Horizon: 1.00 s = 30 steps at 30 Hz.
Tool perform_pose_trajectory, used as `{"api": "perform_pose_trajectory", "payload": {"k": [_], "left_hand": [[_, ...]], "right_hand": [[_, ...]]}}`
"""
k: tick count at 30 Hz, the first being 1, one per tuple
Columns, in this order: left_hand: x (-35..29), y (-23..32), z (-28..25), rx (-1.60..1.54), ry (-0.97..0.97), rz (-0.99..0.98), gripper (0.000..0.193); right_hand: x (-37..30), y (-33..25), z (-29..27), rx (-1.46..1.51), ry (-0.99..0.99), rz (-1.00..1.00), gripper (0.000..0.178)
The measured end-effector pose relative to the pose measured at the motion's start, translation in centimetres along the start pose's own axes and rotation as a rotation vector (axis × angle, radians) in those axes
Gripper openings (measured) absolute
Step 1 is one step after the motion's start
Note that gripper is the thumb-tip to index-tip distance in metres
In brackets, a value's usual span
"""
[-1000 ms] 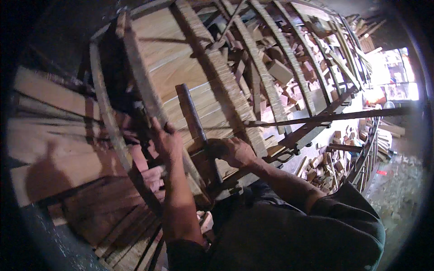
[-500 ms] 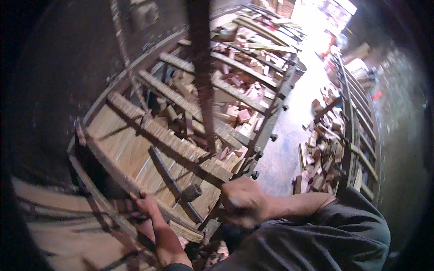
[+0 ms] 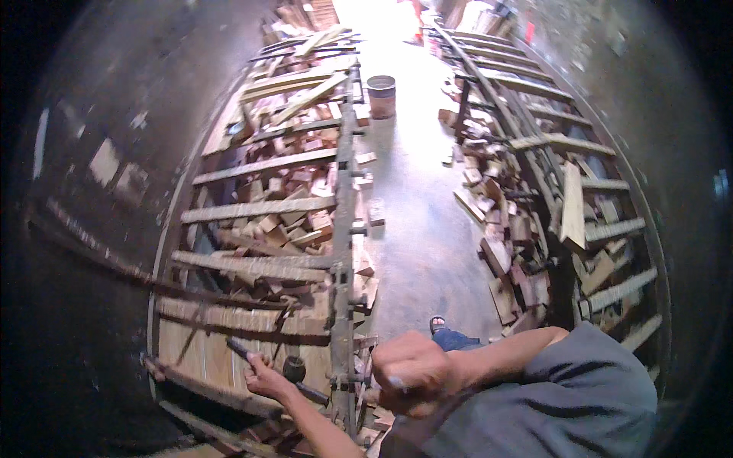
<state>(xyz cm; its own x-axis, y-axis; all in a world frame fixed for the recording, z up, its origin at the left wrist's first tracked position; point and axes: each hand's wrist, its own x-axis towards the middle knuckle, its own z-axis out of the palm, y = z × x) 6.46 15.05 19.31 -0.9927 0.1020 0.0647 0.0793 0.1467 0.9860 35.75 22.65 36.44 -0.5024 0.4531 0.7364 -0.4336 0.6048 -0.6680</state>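
dark bar [image 3: 311, 391] in left hand [image 3: 269, 382], end near rail [image 3: 343, 267]

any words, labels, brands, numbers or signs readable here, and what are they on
No text can be read.
The pale patches on the left wall and the red patch at upper right are too blurred to tell.
The bucket shows no legible lettering.

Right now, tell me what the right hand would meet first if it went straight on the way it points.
Pointing left, the right hand would probably first meet the long dark rail, though depth is unclear and it might pass above.
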Motion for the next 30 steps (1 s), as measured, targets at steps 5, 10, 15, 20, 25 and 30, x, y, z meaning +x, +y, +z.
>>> {"api": "perform_pose_trajectory", "payload": {"k": [5, 10, 15, 20, 25, 30], "left_hand": [[-21.9, 18.6, 9.4, -0.699, -1.002, 0.648, 0.019], [-34.7, 31.5, 12.0, -0.905, -1.879, 0.846, 0.020], [-42.3, 32.6, 16.3, -1.010, -1.999, 0.780, 0.023], [-44.0, 25.2, 19.9, -0.569, -1.905, 0.835, 0.016], [-36.1, 13.0, 19.5, 0.100, -1.764, 0.521, 0.024], [-30.8, 8.1, 16.0, 0.331, -1.657, 0.306, 0.022]], "right_hand": [[-10.8, 1.0, -8.0, -0.238, 0.036, 0.445, 0.025], [-16.4, 0.1, -15.7, -0.388, 0.233, 0.658, 0.021], [-18.9, -0.2, -21.3, -0.508, 0.554, 0.836, 0.030], [-21.9, 0.2, -24.0, -0.509, 0.726, 0.886, 0.026], [-27.2, 0.4, -23.7, -0.525, 0.914, 1.060, 0.019], [-30.6, -0.3, -27.7, -0.999, 1.171, 0.959, 0.016]]}}
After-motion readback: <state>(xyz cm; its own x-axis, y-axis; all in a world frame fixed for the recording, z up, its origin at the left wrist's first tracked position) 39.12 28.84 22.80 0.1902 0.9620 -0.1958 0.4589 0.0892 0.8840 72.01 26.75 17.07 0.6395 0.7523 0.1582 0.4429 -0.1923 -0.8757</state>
